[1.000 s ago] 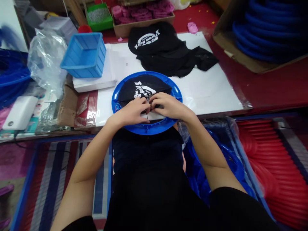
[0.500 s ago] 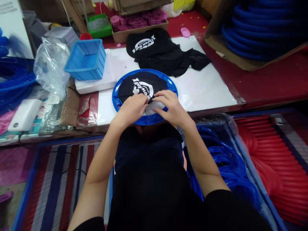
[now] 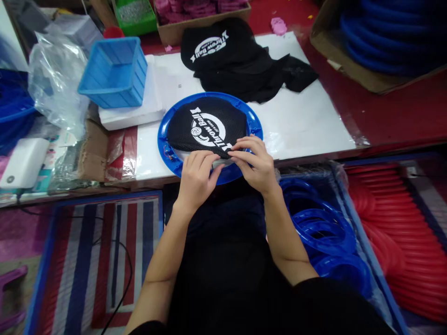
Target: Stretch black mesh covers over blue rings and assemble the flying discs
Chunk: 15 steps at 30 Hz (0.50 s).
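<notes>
- Through the head camera I see the left hand (image 3: 197,174) and the right hand (image 3: 258,163) close together at the near side of a blue ring (image 3: 162,135).
- A black mesh cloth (image 3: 226,118) with white "Throw Ball" lettering lies inside that ring, which rests over the near edge of a white sheet (image 3: 300,135) on the red table (image 3: 391,125).
- My left fingertips are at the mesh's near edge, the thumb a narrow gap from the fingers; I cannot tell whether fabric is caught between them.
- My right fingertips touch the same edge just beside them, thumb and fingers narrowly spaced; I cannot tell how firmly they pinch it.
- Beyond the ring, more black cloth (image 3: 240,83) lies crumpled on the sheet, one piece bearing the same lettering.
- To the left, a light-blue bin (image 3: 113,74) stands on a white stack (image 3: 132,118), near a clear plastic bag (image 3: 57,79).
- Below the table at right, I see blue rings (image 3: 321,228) beside red tubing (image 3: 401,242).
</notes>
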Available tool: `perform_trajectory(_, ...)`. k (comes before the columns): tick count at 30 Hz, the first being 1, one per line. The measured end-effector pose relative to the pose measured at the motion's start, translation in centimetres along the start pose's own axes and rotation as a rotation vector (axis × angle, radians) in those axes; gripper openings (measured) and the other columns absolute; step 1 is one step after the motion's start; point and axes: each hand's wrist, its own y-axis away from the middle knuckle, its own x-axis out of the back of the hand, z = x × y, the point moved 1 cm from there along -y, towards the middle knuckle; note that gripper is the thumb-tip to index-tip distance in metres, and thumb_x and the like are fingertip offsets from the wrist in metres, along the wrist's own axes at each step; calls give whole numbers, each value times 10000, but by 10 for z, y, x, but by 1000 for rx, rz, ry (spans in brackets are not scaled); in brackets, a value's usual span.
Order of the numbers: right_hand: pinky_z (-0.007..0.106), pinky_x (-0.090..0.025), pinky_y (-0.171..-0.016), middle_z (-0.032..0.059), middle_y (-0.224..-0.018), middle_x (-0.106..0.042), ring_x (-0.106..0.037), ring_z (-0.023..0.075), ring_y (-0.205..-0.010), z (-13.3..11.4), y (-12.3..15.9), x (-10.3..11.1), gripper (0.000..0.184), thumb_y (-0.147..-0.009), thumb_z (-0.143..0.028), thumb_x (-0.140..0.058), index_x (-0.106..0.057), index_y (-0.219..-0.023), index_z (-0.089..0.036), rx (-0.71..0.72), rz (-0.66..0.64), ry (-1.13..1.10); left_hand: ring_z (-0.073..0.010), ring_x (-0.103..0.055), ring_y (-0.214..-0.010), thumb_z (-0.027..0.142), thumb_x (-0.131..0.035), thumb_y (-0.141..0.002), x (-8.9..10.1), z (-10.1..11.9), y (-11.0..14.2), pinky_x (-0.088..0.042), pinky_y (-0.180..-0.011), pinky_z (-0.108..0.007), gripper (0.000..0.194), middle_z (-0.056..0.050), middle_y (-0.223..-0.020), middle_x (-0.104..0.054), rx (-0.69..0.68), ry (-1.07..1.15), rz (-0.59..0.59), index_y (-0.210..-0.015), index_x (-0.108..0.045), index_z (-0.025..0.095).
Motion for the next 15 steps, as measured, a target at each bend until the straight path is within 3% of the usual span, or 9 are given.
perform_trajectory(3, 593, -538, -1085, 16, -991, -789, -739, 260, -1060, 4, 1, -1, 187, -999, -209, -720, -820, -1082, -344, 2, 36, -14, -256, -664, -1028, 207, -680, -1038, -2, -3, 2, -519, -900, -394, 106, -110, -1090, -748, -37, -29, 128, -1130, -716, 170)
perform_trajectory(10, 557, -568, -1014, 5, -925, -780, -752, 241, -944, 1, 1, -3, 171, -974, -188, -748, -806, -1070, -317, -1, 84, -33, -268, -640, -974, 161, -683, -1015, -3, 2, -7, -475, -833, -396, 60, -117, -1024, -731, -64, -96, 116, -1035, -739, 161)
perform_trajectory(15, 563, -544, -1041, 20, -989, -786, -744, 250, -980, 0, 1, -2, 137, -985, -189, -717, -771, -1058, -291, -29, 35, -2, -241, -646, -937, 117, -672, -1021, 2, 1, -5, -485, -808, -373, 65, -103, -988, -748, -132, -63, 153, -1029, -716, 163)
